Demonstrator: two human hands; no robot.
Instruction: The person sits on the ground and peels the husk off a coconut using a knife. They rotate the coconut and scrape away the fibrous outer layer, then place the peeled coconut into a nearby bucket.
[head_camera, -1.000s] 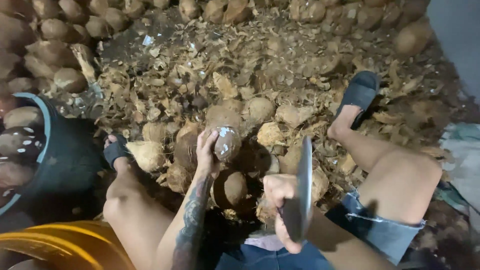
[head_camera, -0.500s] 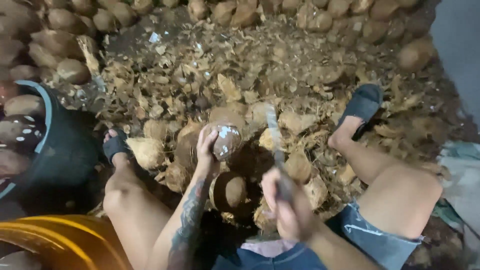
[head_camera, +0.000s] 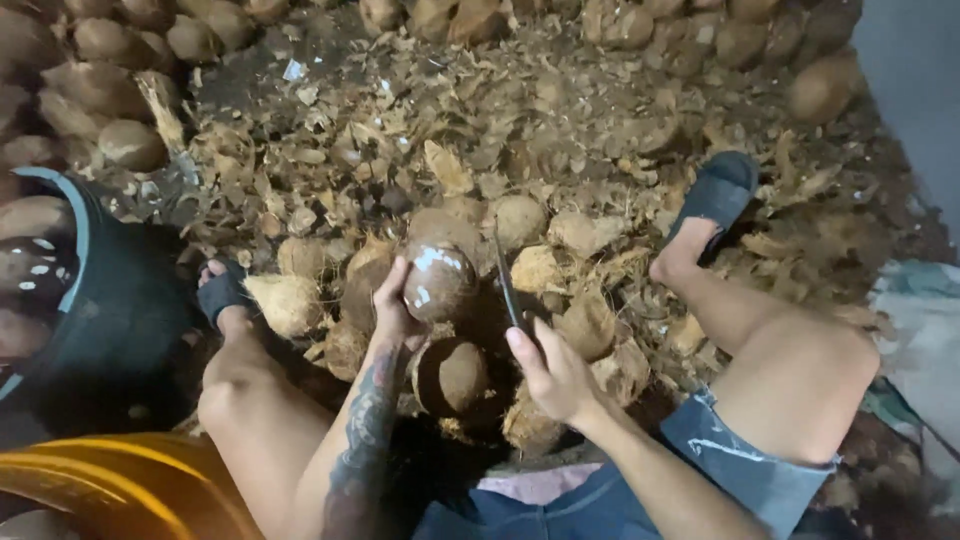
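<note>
A person sits low on the ground amid a thick litter of coconut husk scraps (head_camera: 560, 130), legs spread to either side of the work. The left hand (head_camera: 392, 308) is closed around the near side of a dark, partly husked coconut (head_camera: 438, 280), holding it up just above the pile between the knees. The right hand (head_camera: 555, 372) grips the handle of a long knife (head_camera: 507, 278), its thin blade standing edge-on to the camera and lying close against the right side of the held coconut; whether steel touches shell is hard to tell from this angle. Directly below the held nut rests a second round coconut (head_camera: 452, 375), with paler, fibrous husk pieces heaped around it. Each foot wears a dark sandal, the left (head_camera: 222, 292) near the pile, the right (head_camera: 722, 188) stretched farther out. A dark tub with a blue rim (head_camera: 82, 250) stands at the person's left, a yellow container (head_camera: 110, 480) sits beside the left thigh, and whole coconuts (head_camera: 130, 145) are stacked along the far edge.
</note>
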